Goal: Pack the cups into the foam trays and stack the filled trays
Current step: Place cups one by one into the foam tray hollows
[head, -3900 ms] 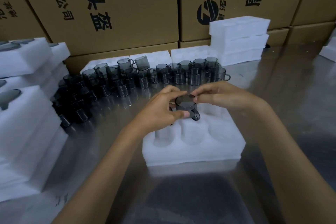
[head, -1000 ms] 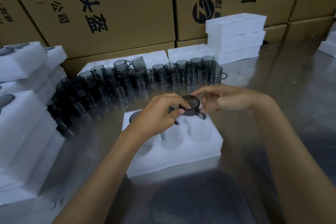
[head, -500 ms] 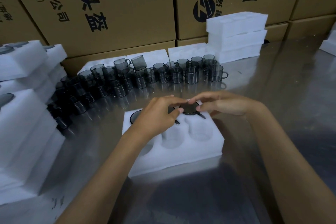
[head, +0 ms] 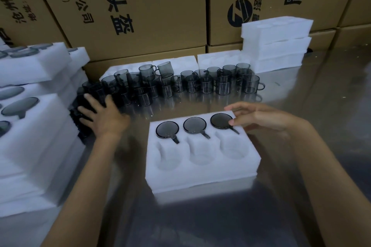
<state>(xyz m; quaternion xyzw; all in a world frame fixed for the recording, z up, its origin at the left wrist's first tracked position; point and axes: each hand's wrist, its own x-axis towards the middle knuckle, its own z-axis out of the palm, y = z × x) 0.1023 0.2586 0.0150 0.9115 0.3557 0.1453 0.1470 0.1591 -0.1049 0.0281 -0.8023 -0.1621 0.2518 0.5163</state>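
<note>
A white foam tray lies on the steel table in front of me. Its far row holds three smoky grey cups: left, middle and right. The near row's three pockets have nothing in them. My right hand hovers at the tray's far right corner, fingers relaxed, fingertips beside the right cup's rim. My left hand stretches with spread fingers to the dark loose cups at the left, holding nothing. Several more loose cups stand in a row behind the tray.
Stacks of filled foam trays rise at the left. A pile of unfilled foam trays stands at the back right, with flat foam pieces behind the cups. Cardboard boxes wall off the back. Bare steel table lies to the right.
The third cup has been seated in the tray's far right pocket. My left hand let go and swung left to the loose cups. My right hand lifted off the cup.
</note>
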